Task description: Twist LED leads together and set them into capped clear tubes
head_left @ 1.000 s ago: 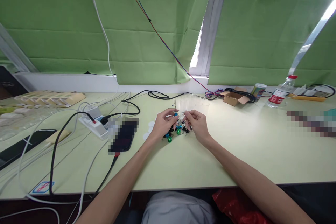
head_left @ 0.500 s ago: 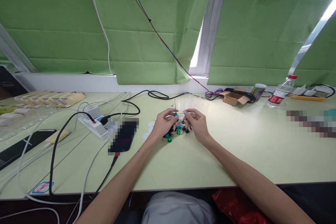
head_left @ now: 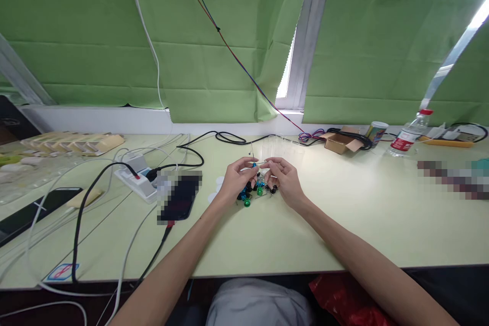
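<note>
Over a small pile of pieces, my left hand [head_left: 237, 178] is closed in a pinch on a small blue piece [head_left: 254, 165] with thin wire-like ends, one of them pointing up. Just to its right, my right hand [head_left: 286, 177] has thumb and forefinger pinched together beside a thin pale strand that runs between the hands. What exactly the right fingertips grip is too small to name. Below the hands lie several small pieces: a green round one [head_left: 247, 202] in front, another green one [head_left: 260, 191], and blue and black ones partly hidden by the fingers.
Phone [head_left: 181, 198] and white power strip [head_left: 137, 181] with cables are on the left. Behind the hands stands a clear plastic box [head_left: 280, 147]. Along the back right are an open cardboard box [head_left: 339, 142], a can [head_left: 376, 134] and a water bottle [head_left: 408, 135].
Both hands have shifted very slightly; the right fingertips are a little nearer the left ones. The blue piece has moved slightly left and up with my left hand.
</note>
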A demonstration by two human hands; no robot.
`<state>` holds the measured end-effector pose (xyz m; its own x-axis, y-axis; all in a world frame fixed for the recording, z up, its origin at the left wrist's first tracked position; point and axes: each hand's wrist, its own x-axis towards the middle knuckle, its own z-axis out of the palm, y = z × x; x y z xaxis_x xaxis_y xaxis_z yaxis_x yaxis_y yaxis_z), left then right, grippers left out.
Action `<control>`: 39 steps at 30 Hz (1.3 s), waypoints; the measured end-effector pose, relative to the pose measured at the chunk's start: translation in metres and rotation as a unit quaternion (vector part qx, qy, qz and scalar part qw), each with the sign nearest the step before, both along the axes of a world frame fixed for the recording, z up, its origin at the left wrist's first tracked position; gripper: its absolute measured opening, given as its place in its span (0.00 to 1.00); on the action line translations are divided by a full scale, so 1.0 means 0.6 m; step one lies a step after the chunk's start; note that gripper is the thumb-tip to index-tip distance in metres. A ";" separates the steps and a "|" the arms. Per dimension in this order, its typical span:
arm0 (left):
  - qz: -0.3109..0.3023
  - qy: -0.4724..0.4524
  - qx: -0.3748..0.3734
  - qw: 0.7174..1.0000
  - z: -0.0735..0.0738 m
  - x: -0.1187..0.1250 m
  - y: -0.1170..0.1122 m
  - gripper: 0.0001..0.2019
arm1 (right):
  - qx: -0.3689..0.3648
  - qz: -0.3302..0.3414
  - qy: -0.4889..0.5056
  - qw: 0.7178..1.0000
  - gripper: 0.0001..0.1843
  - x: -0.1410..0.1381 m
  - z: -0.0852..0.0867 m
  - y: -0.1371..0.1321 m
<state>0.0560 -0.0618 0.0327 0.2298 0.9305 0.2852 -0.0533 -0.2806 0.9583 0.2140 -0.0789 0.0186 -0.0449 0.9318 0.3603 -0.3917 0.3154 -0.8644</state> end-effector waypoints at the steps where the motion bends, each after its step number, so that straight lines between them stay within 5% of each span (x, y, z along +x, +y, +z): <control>1: 0.000 0.000 0.000 1.000 0.000 0.000 0.000 0.16 | -0.002 0.000 0.001 1.000 0.16 0.000 -0.001 0.001; 22: -0.005 0.043 0.029 0.999 -0.003 -0.001 0.001 0.15 | -0.034 -0.043 0.009 0.998 0.18 0.000 -0.008 0.008; 39: -0.013 0.058 0.032 0.998 -0.004 -0.001 0.001 0.15 | -0.106 0.005 0.069 0.992 0.21 0.006 -0.005 0.013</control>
